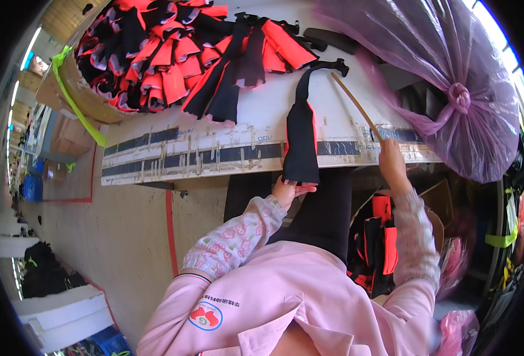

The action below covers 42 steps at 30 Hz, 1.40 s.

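A black fabric strap (302, 142) with orange along its edge lies on the table and reaches past the near edge. Its narrow far end carries a black buckle (340, 67). At the strap's wide near end, my left hand (286, 193) grips the fabric from below, with some fingers partly hidden. My right hand (391, 159) is closed around the lower end of a thin wooden stick (357, 107), which points up and left over the table toward the buckle. The stick and the strap are apart.
A large heap of black and orange straps (161, 65) fills the table's far left. On the right sits a knotted purple plastic bag (481, 130). Below the white table (214, 163), a cardboard box (437, 204) by my right arm holds more straps. A yellow-green band (75, 98) hangs at left.
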{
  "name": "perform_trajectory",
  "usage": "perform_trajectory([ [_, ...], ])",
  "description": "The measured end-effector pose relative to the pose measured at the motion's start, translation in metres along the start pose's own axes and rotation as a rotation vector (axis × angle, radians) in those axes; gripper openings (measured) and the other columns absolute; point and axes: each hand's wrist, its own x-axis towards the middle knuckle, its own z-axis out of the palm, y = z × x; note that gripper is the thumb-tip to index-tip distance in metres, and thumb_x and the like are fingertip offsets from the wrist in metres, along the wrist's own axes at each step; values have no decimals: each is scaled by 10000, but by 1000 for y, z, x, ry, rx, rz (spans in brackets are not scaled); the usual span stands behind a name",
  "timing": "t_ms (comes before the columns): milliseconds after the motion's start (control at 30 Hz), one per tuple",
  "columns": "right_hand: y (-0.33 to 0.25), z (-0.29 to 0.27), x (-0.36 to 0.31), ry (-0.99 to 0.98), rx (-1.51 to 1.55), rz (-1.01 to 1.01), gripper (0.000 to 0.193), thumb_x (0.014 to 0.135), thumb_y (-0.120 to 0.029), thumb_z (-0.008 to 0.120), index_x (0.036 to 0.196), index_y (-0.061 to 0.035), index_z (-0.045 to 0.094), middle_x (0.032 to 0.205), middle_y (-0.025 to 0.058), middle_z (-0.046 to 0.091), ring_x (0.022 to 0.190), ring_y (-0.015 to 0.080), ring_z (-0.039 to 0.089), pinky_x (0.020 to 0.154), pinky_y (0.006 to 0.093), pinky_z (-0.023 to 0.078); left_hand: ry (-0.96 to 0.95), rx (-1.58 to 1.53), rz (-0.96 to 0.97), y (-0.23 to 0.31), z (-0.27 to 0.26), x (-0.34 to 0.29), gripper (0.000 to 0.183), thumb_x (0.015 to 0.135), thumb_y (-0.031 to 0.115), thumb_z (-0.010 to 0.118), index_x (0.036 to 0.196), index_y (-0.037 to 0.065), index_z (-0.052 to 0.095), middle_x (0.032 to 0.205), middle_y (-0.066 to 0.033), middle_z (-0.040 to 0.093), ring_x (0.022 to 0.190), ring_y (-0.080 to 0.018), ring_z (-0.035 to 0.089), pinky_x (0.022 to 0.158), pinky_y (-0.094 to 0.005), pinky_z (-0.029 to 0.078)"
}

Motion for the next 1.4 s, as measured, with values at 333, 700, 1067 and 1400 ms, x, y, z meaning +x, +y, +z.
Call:
perform_trajectory([
  [333,-41,-80,-250,-657,723,378,190,906,-159,477,829,-14,573,549,4,457,497,54,407,445,232,329,33,2,-12,1,3,-4,307,958,238,332,1064,11,510,914,-161,612,758,-261,645,721,-366,536],
  [700,-97,-60,-208,-705,601,346,262,907,-160,453,752,43,510,621,175,554,574,285,571,541,352,438,134,99,-31,-15,2,4,251,931,202,396,957,-21,508,814,-165,610,617,-218,607,441,-326,524],
  [1067,-168,9,-115,-780,1139,662,312,943,-303,391,757,-66,474,460,-16,367,313,78,287,287,230,211,276,232,23,-15,27,-3,182,794,-10,409,888,8,563,704,-86,593,507,-171,555,395,-270,428],
  [1400,-161,-5,-119,-880,1484,678,297,955,-288,361,813,-55,478,450,-6,355,297,83,245,279,234,218,115,171,-35,-20,11,4,202,908,158,444,893,8,579,766,-105,610,516,-161,561,408,-239,430],
])
